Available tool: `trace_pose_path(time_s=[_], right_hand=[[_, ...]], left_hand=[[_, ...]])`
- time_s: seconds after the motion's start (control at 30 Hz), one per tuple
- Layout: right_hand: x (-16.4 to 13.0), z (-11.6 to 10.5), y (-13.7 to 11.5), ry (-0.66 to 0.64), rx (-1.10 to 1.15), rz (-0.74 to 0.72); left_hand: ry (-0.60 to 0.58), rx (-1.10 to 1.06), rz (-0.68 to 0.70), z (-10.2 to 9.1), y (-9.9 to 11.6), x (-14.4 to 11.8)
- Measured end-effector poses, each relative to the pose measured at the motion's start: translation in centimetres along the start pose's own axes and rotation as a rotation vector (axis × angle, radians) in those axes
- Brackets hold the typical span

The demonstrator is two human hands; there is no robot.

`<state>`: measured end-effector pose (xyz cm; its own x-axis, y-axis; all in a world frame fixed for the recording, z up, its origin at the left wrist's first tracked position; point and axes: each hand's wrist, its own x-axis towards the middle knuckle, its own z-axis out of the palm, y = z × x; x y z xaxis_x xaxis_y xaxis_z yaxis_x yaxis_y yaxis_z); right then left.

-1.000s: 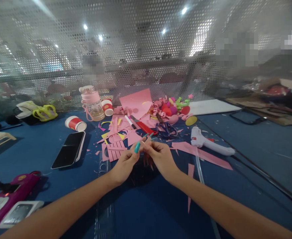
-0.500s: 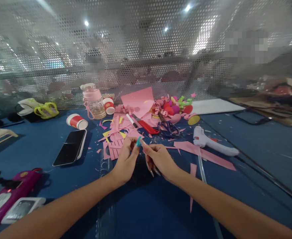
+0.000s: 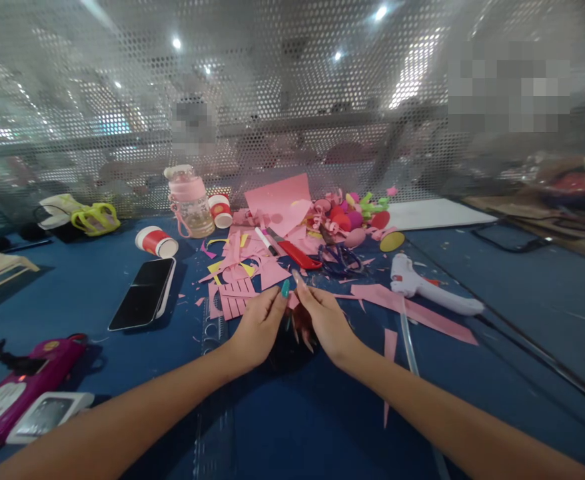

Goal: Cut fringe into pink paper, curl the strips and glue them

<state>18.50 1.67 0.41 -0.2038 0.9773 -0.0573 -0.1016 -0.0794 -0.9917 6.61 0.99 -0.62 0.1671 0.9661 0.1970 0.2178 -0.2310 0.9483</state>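
My left hand point(image 3: 258, 327) and my right hand point(image 3: 325, 320) meet low over the blue table point(image 3: 87, 293), thumbs nearly touching and fingers curled downward. Between the fingertips they pinch a small pink paper piece point(image 3: 292, 301), mostly hidden by the fingers. The nails are long, and one on the left hand is teal. Just beyond the hands lies a fringed pink paper point(image 3: 235, 297) among pink and yellow scraps point(image 3: 245, 257).
A white glue gun point(image 3: 422, 283) and a long pink strip point(image 3: 415, 312) lie to the right. Scissors point(image 3: 340, 259), a red utility knife point(image 3: 296, 253) and a marker point(image 3: 263, 241) lie behind. To the left are a phone point(image 3: 145, 293), a red cup point(image 3: 156, 241) and a pink bottle point(image 3: 188, 203). A perforated screen point(image 3: 292, 100) closes the back.
Both hands have dropped from a raised pinch toward the table, fingers now pointing down. The view has shifted slightly.
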Motion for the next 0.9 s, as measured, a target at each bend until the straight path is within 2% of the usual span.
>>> trace_pose_path(time_s=[0.2, 0.43, 0.9], right_hand=[[-0.45, 0.01, -0.25, 0.039, -0.190, -0.133], [-0.60, -0.24, -0.49, 0.053, -0.305, -0.181], [-0.47, -0.69, -0.08, 0.067, -0.557, -0.377]], left_hand=[[0.008, -0.061, 0.004, 0.01, 0.09, -0.05], [-0.012, -0.144, -0.003, -0.03, 0.40, -0.03], [0.000, -0.075, -0.041, -0.05, 0.07, 0.13]])
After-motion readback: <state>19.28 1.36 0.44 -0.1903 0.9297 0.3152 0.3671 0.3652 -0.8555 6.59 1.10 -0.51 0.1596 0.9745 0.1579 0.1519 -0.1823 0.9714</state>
